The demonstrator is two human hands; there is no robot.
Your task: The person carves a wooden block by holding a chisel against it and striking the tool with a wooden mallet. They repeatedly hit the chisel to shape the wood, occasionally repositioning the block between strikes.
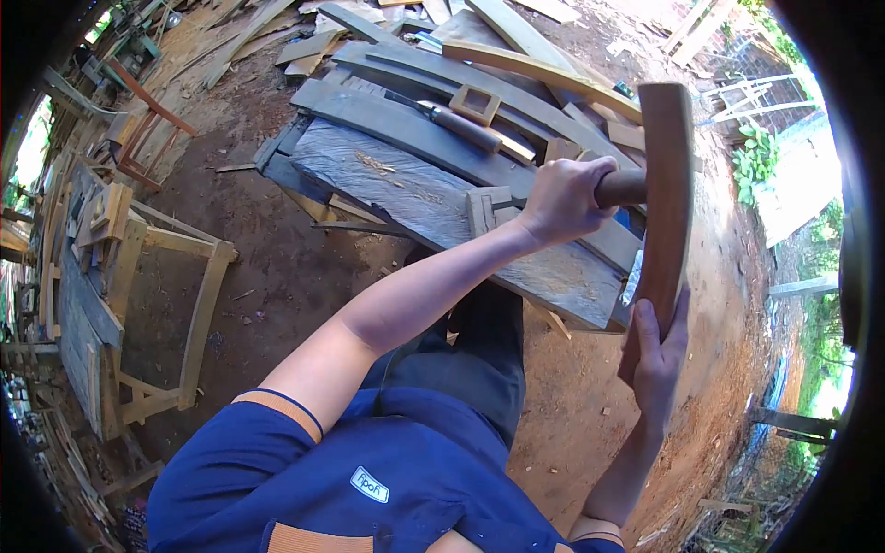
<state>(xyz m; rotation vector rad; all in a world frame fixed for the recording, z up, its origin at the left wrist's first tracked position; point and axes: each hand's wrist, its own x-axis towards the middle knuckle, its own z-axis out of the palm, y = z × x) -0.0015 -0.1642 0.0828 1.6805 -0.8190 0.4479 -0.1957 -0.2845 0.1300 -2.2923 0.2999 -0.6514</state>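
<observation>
In the head view, the left hand (570,198) is closed around a round wooden bar (623,188), which meets a long brown board (667,184) just right of that hand. Below, the right hand (656,355) pinches the board's lower part between thumb and fingers. Beyond the left hand, a wooden-handled tool (466,127) and a hollow square block (475,105) lie on the workbench (383,175).

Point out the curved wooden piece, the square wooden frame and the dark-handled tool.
Curved wooden piece (670,157): head view, upper half.
Square wooden frame (469,116): head view, lower rim.
Dark-handled tool (467,129): head view, handle.
</observation>
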